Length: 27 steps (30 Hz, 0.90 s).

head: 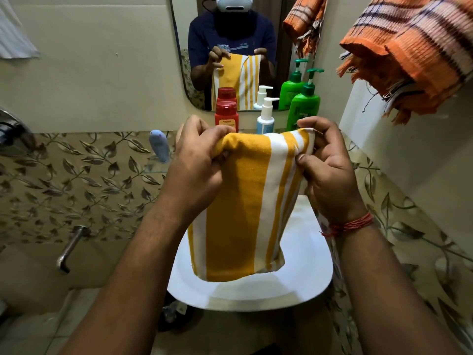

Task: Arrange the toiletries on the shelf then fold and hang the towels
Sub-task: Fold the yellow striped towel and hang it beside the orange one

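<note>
Nearest, two bare forearms reach in from 6 o'clock. The left hand [197, 160] curls its fingers round the top left corner of a folded yellow-and-white striped terry towel [238, 213]; the right hand [330, 170], with a red thread band at the wrist, pinches the top right corner between thumb and fingers. The towel hangs straight down between them, its lower edge free above the white ceramic washbasin [302, 285], whose rim shows bare at 5 and 7 o'clock of the towel.

At 9 o'clock a steel tap spout [69, 249] juts from the leaf-patterned wall tiles [76, 175].

Just beyond the towel's top edge, at 12 o'clock, stand a red plastic bottle with a red cap [226, 116], a white-and-blue pump bottle [266, 119] and a green pump bottle [303, 108], near one another below the wall mirror [230, 34]. A pale blue bottle [159, 144] stands apart at 10 o'clock on a glass shelf [153, 167].

At 2 o'clock an orange checked fringed towel [409, 55] hangs from above, close over the right hand's side.
</note>
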{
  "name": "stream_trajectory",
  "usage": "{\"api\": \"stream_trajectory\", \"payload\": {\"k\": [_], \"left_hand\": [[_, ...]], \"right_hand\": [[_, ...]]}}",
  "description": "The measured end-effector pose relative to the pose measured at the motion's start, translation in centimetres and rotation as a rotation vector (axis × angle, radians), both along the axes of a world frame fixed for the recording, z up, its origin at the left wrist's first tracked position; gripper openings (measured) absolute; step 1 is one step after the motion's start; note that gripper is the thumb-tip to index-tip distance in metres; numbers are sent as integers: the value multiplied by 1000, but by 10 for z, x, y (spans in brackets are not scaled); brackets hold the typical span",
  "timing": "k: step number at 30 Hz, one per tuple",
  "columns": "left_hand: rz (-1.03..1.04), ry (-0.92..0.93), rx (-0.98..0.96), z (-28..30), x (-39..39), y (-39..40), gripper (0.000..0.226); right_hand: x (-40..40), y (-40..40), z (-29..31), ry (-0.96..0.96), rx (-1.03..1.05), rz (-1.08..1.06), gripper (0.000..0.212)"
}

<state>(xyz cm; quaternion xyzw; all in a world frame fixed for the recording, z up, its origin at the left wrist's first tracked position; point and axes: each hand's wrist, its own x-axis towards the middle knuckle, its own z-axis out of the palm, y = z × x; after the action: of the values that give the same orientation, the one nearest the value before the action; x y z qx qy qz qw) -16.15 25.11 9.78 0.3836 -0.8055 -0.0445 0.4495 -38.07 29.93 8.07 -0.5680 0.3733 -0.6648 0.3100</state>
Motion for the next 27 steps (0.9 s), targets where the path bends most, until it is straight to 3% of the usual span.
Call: {"api": "stream_trajectory", "payload": {"k": [7,10,14,23,27], "left_hand": [[140,196,-115,16,-8,4,34],[198,269,-155,27,-13,1,36],[227,302,-179,39,-18,-10,37],[282,357,-170,47,-13,-22,38],[320,385,-170,52,-5,-24,40]], "right_hand": [[14,10,-45,-143,84,109,94],[44,17,-95,-78,31,-50,64],[67,22,-146,313,-43,-156,19],[54,20,-175,819,-108,-166,13],[52,26,-194,823,-64,-375,7]]}}
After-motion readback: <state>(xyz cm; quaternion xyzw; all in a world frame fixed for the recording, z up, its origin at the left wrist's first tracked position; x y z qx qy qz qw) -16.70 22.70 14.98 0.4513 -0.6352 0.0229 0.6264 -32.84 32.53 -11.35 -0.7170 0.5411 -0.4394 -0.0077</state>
